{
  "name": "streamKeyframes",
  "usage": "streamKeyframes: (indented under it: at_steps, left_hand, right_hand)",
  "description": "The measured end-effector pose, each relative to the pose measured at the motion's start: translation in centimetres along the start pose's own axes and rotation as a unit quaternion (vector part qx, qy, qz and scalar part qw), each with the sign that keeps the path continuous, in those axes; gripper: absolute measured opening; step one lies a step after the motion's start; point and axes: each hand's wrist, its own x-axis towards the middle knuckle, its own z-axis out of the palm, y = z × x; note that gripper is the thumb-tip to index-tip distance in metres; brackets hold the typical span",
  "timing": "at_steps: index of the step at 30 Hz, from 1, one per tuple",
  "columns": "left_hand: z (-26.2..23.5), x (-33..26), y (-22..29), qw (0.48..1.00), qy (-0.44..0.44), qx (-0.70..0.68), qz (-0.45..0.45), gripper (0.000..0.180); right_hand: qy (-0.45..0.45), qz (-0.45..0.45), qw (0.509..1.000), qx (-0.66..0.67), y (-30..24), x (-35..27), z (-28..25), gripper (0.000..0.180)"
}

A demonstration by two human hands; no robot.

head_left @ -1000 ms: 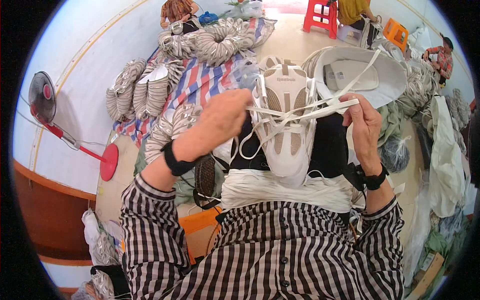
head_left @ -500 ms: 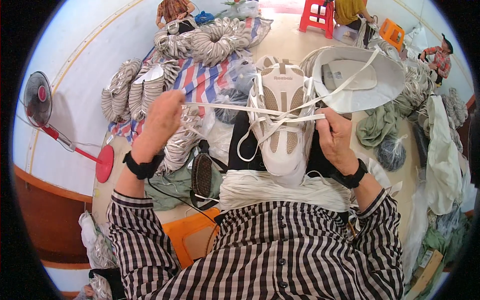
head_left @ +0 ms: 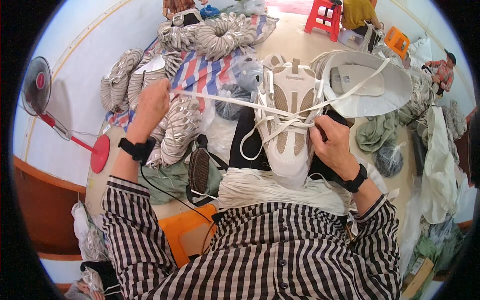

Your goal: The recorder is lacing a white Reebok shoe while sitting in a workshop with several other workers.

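A white and beige sneaker upper (head_left: 288, 127) lies in front of me, its toe toward my body. Flat white shoelace (head_left: 220, 99) crosses its front, with a loose loop hanging at its left side. Well out to the left, my left hand (head_left: 154, 104) is closed on a lace end, which runs taut back to the upper. My right hand (head_left: 334, 145) pinches lace close to the upper's right edge; its fingertips partly hide the lace. Another lace end slants over a pale bowl-shaped container (head_left: 400, 102). A bundle of white laces (head_left: 280, 191) rests across my lap.
Ring-shaped stacks of shoe uppers (head_left: 225, 35) lie on a striped sheet (head_left: 192, 75). A red fan (head_left: 101, 153) stands left, an orange stool (head_left: 182, 235) beside me. Green cloth (head_left: 377, 129) lies right. Several people (head_left: 442, 70) sit farther back, near a red stool (head_left: 324, 17).
My left hand has moved up and outward, drawing more lace out to the left. My right hand is lower and closer against the upper. The whole view has shifted slightly.
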Motion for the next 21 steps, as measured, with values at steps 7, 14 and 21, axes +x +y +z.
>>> streamKeyframes:
  at_steps: [7,14,21]
  left_hand:
    - [-2.2,1.3,-5.2,0.997,0.039,0.071,-0.005,0.007]
    - [5.7,3.2,-1.3,0.996,-0.073,0.046,0.005,0.016]
    - [3.5,2.4,14.3,0.945,0.061,-0.321,0.025,0.021]
  right_hand:
    - [-0.047,0.04,0.994,0.089,0.3,0.4,0.3,0.01]
    - [-0.108,0.126,0.974,0.151,0.2,0.5,-1.0,0.008]
    - [-0.018,0.068,0.991,0.111,-1.1,0.7,-2.9,0.011]
